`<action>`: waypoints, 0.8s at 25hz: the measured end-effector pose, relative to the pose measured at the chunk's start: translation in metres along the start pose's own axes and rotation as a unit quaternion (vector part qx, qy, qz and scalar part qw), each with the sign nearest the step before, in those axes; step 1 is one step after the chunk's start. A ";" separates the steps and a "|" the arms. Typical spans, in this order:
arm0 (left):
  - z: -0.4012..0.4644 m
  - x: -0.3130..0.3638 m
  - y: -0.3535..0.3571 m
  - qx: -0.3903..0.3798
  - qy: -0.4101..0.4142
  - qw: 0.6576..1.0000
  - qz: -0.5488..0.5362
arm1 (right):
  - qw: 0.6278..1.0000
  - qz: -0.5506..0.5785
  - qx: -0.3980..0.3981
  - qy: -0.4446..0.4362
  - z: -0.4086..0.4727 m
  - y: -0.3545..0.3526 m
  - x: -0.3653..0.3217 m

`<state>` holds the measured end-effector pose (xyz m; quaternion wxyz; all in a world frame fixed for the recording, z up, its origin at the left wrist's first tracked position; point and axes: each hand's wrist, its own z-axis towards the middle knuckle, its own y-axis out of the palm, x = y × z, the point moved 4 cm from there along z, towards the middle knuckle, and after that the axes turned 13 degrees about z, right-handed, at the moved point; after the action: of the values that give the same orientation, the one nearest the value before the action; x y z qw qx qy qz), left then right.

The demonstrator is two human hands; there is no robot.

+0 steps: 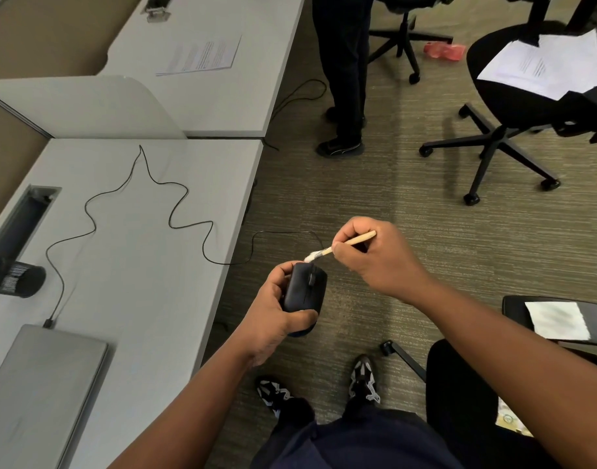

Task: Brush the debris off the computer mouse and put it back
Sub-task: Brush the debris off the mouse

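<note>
Left hand [273, 313] fingers wrapped round black mouse [305, 291], held over carpet beside desk [138, 265]; right hand [375, 255] pinches brush [341, 247], bristles at mouse front. Cable [134, 204], closed laptop [36, 394] on desk; chairs [513, 106] nearby.

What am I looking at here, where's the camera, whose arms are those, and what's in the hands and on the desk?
There is no machine here. The one picture comes from a wide-angle camera worn on a person's head, looking down, so the two arms reaching in from below are that person's own.

The left hand grips a black computer mouse, held over the carpet beside the desk rather than above it. The right hand pinches a small wooden brush, with its pale bristles at the mouse's front edge.

On the grey desk lie a closed laptop, the mouse's thin black cable, which snakes across to the laptop, and a dark cylinder-shaped object at the left edge. Office chairs and another person's legs are further back.
</note>
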<state>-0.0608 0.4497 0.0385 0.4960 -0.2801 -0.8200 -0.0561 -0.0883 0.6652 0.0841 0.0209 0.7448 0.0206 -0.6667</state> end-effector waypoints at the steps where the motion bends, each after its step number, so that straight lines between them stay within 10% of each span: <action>1: 0.000 -0.001 -0.001 0.002 -0.001 1.000 -0.002 | 1.000 0.020 -0.018 0.000 -0.001 0.001 -0.001; 15: 0.001 -0.007 0.001 0.010 0.007 1.000 0.013 | 0.999 -0.044 0.026 -0.008 -0.007 0.002 -0.001; 20: 0.002 -0.007 0.001 0.022 0.000 1.000 -0.008 | 0.990 -0.018 -0.137 0.001 -0.015 0.015 -0.009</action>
<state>-0.0595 0.4485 0.0311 0.5017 -0.2620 -0.8233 -0.0419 -0.0731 0.6510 0.0953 0.1105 0.7354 0.1247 -0.6569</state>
